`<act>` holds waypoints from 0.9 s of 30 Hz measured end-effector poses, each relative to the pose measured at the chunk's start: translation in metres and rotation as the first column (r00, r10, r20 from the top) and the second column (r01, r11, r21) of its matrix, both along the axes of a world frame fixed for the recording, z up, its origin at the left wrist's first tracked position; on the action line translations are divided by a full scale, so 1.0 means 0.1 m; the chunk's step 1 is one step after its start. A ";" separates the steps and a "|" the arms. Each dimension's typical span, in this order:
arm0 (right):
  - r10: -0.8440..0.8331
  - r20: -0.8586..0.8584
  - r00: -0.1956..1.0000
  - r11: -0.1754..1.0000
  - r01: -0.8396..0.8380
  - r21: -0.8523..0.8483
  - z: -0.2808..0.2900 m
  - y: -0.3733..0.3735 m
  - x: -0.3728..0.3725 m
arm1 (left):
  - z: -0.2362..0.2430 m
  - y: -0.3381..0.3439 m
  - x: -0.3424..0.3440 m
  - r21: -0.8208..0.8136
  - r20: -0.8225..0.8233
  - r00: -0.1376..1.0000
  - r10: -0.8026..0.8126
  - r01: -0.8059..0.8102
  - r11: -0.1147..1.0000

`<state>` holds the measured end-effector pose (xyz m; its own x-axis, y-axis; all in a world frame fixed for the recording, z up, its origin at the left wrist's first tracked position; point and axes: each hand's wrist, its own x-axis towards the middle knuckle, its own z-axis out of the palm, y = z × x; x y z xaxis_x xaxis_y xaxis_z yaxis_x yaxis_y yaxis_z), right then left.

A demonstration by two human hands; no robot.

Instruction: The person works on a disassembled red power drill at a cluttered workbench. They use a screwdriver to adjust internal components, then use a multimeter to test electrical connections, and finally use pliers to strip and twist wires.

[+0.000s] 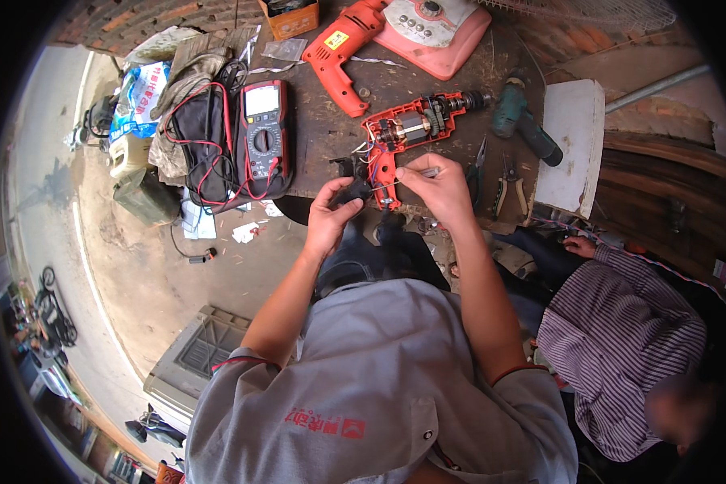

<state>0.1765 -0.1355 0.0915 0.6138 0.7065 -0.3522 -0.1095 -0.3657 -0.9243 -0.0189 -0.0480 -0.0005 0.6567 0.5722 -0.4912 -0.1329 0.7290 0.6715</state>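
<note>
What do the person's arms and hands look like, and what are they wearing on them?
The left hand and right hand are bare, with no gloves, and the forearms are uncovered too. The grey shirt has short sleeves with thin red trim near their edges.

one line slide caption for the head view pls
Left hand holding a small black part, right hand a thin tool, by an opened red drill.

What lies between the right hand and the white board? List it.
Head view: two pliers, a dark pair nearer the right hand, a pale-handled pair nearer the white board. The teal drill lies partly between, higher in the picture.
</note>
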 end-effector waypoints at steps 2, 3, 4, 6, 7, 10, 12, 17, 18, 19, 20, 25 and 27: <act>0.043 -0.056 0.997 0.984 -0.052 -0.171 -0.10 -0.04 0.13 | 0.01 0.06 -0.06 -0.119 -0.018 1.000 0.005 -0.007 0.993; 0.060 -0.090 0.994 0.964 -0.081 -0.254 -0.17 -0.05 0.18 | -0.03 0.07 -0.09 -0.113 -0.039 0.999 -0.002 -0.002 0.994; 0.105 -0.038 0.994 0.960 -0.112 -0.257 -0.33 -0.04 0.19 | -0.10 0.08 -0.12 -0.106 -0.059 0.998 -0.008 0.002 0.994; 0.096 0.081 0.992 0.956 -0.069 -0.284 -0.54 -0.02 0.07 | -0.17 0.09 -0.13 -0.096 -0.071 0.997 -0.016 0.009 0.995; 0.094 0.139 0.986 0.954 -0.049 -0.297 -0.53 0.06 -0.03 | -0.18 0.08 -0.15 -0.095 -0.063 0.998 -0.017 0.011 0.995; 0.067 0.239 0.969 0.976 -0.015 -0.216 -0.53 0.17 -0.23 | -0.22 0.07 -0.18 -0.111 -0.014 1.000 -0.016 0.014 0.994; 0.031 0.176 0.984 0.979 0.006 -0.202 -0.61 0.22 -0.29 | -0.24 0.07 -0.19 -0.121 0.013 1.000 -0.015 0.016 0.993; 0.008 0.096 0.995 0.985 0.009 -0.175 -0.81 0.23 -0.32 | -0.29 0.06 -0.21 -0.121 0.035 0.999 -0.023 0.027 0.992; 0.032 0.104 0.994 0.987 -0.015 -0.161 -0.79 0.22 -0.32 | -0.29 0.05 -0.21 -0.121 0.033 0.999 -0.024 0.028 0.992; 0.056 0.113 0.992 0.988 -0.039 -0.146 -0.76 0.19 -0.31 | -0.28 0.05 -0.21 -0.121 0.031 0.999 -0.025 0.029 0.992; 0.079 0.123 0.989 0.989 -0.062 -0.132 -0.73 0.16 -0.31 | -0.28 0.06 -0.21 -0.120 0.029 0.999 -0.027 0.030 0.992; 0.207 0.241 0.948 0.974 -0.224 0.044 -0.66 0.06 -0.27 | -0.27 0.05 -0.20 -0.124 0.030 0.999 -0.026 0.030 0.992; 0.250 0.310 0.917 0.957 -0.283 0.065 -0.64 0.06 -0.24 | -0.27 0.04 -0.20 -0.125 0.028 0.999 -0.022 0.025 0.992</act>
